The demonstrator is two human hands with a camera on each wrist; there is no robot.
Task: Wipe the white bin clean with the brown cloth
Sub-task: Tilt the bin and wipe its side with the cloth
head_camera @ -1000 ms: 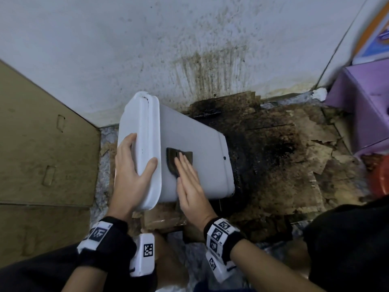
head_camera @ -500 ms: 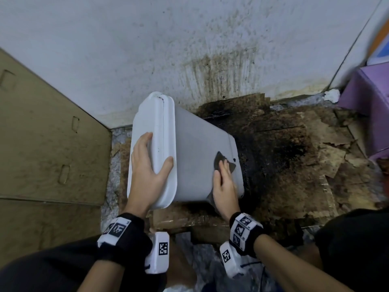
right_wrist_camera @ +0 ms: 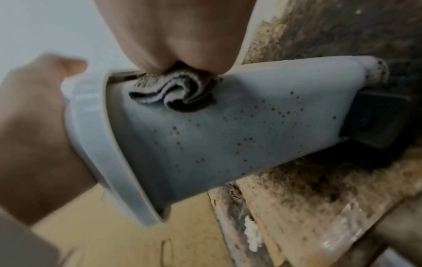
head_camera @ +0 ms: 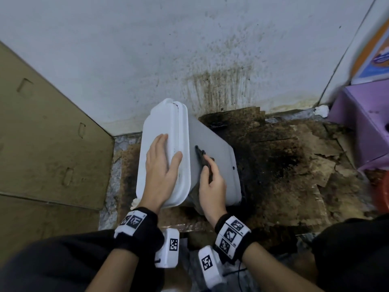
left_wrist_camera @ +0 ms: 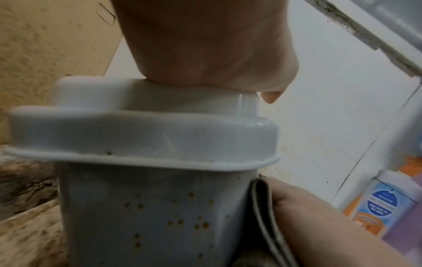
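The white bin (head_camera: 214, 152) leans tilted on the floor, its lid (head_camera: 160, 123) toward the left. My left hand (head_camera: 163, 163) lies flat on the lid top, thumb over the rim. The left wrist view shows the same left hand (left_wrist_camera: 205, 45) pressing on the lid (left_wrist_camera: 137, 130). Just below the rim, my right hand (head_camera: 210, 178) holds the bunched brown cloth (head_camera: 201, 155) against the bin's upper side. In the right wrist view the cloth (right_wrist_camera: 173, 92) is scrunched under my right hand (right_wrist_camera: 178, 32). Brown specks dot the near side of the bin (right_wrist_camera: 228, 140).
A stained white wall (head_camera: 210, 49) stands behind the bin. Brown cardboard sheets (head_camera: 42, 133) lean at the left. Torn, dark-stained cardboard (head_camera: 294, 165) covers the floor. A purple box (head_camera: 368, 127) and a red object (head_camera: 384, 192) sit at the right.
My right hand slid the cloth from the bin's bottom end back up to just below the lid rim. The left hand shifted further onto the lid top.
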